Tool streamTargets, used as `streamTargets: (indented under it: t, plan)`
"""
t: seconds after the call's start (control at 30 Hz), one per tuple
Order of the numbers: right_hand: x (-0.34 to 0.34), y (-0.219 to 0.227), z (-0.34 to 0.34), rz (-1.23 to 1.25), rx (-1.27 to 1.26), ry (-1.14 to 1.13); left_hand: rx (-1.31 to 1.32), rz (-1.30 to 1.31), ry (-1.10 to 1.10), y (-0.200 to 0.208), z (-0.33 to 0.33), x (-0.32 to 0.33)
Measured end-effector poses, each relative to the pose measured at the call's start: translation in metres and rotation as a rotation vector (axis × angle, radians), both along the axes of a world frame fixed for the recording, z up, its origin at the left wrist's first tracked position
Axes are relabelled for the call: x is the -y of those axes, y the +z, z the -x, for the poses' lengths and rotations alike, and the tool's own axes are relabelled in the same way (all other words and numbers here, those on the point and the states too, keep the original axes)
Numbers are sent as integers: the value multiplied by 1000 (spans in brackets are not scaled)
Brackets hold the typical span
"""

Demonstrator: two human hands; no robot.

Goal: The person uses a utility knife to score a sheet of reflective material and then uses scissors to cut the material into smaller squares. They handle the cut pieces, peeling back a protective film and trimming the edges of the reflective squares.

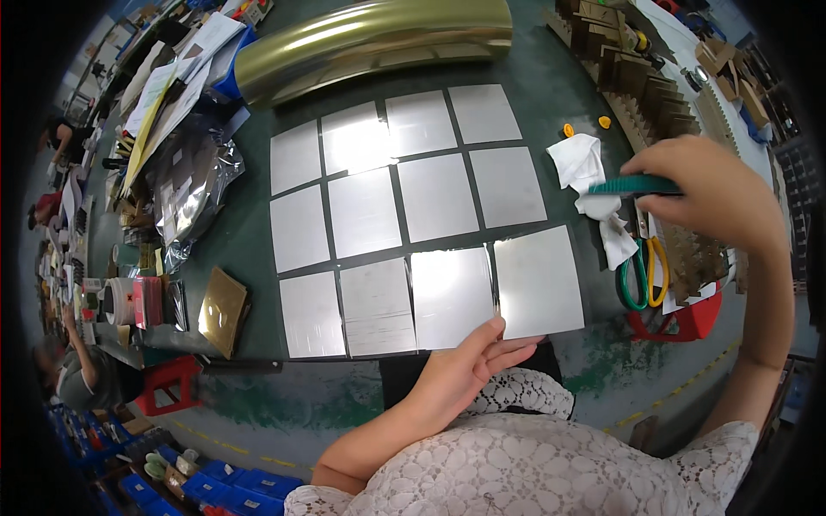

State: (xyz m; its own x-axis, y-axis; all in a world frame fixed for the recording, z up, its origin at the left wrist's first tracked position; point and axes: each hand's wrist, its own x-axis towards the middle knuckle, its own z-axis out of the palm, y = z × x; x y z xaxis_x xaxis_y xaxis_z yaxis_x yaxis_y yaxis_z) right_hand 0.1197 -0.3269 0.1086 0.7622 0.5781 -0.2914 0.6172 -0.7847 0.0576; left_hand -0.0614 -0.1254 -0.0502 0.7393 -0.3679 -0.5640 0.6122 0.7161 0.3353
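The left hand (456, 378) is the nearer one to the silver plate (538, 279) at the near right corner of the grid: its fingers close over that plate's near left corner, thumb on top, the others at the near edge. The plate is almost square, with no clear long axis. The right hand (710, 196) lies farther and to the right, fingers shut around a green tool (635, 186) whose long axis runs left to right, its left end toward the plate yet well apart. Below it on the worktop (559, 202) are a white cloth (575, 159) and scissors (635, 279).
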Motion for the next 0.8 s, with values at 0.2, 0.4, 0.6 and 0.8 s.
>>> streamTargets:
  t: [0.2,0.4,0.6,0.8]
  plan:
    - [39,-74,85,-1109,-250,-663,73,86,-43,-1,6,-4]
    - [-1,-124,153,-1321,-444,-814,70,116,-42,-9,28,-8]
    - [-22,-118,196,-1306,-325,-768,35,85,265,-46,68,-33]
    - [-22,-104,222,-1401,-453,-824,133,-151,827,-44,93,-121]
